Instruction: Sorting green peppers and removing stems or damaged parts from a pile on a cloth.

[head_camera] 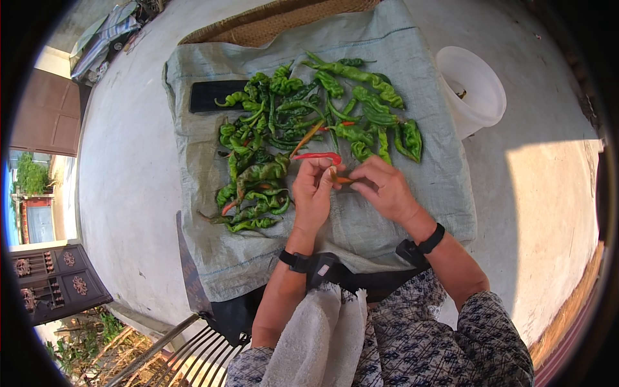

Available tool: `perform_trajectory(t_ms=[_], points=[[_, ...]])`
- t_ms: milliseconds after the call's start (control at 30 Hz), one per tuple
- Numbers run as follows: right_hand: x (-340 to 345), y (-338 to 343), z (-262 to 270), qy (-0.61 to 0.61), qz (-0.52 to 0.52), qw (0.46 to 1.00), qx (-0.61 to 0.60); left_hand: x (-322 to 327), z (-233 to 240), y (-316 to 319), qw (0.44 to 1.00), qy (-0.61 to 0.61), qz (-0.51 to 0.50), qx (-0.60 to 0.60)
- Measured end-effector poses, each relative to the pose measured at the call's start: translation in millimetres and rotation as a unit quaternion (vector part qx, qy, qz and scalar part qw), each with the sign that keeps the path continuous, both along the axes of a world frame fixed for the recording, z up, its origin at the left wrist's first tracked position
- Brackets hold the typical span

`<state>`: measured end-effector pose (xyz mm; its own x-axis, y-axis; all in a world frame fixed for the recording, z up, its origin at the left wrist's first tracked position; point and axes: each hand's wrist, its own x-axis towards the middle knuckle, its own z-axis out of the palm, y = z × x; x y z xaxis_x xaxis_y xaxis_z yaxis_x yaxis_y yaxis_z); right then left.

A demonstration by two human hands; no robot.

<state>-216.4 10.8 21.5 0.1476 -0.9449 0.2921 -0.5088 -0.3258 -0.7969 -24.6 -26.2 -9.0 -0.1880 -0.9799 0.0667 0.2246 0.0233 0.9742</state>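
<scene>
Both hands meet in front of me over a grey-green woven plastic sheet [382, 208]. An orange-brown chili pepper [342, 180] lies between them: the fingers of my left hand [312, 188] hold one end, and the fingertips of my right hand [384, 186] pinch the other. A red chili pepper [320, 156] rests along the top of my left fingers. Just beyond, an orange-brown chili [307, 139] lies by many green chili peppers [263, 171], which spread over the sheet to the left and behind the hands. Some peppers show red parts.
A black smartphone [213, 96] lies at the sheet's back left. Right of the sheet stands a white plastic bucket [476, 92] with a small dark bit inside. The rim of a woven mat [271, 24] shows behind the sheet. Metal chair slats [193, 353] are at the lower left.
</scene>
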Motion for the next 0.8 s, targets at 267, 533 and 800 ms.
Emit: perform_trajectory(t_ms=[267, 533, 800], points=[[4.7, 3.5, 2.6, -0.007, 0.025, 0.997, 0.072, 2.0, 5.2, 0.4, 0.999, -0.019, 0.03, 0.009], [-12.1, -1.6, -3.2, -0.394, 0.013, 0.898, 0.198, 3.7, 3.4, 0.5, 1.0, -0.017, 0.005, 0.018], [-15.1, -3.2, -4.2, -0.475, -0.006, 0.847, 0.238, 2.7, 5.7, 2.5, 0.999, -0.009, 0.018, 0.026]])
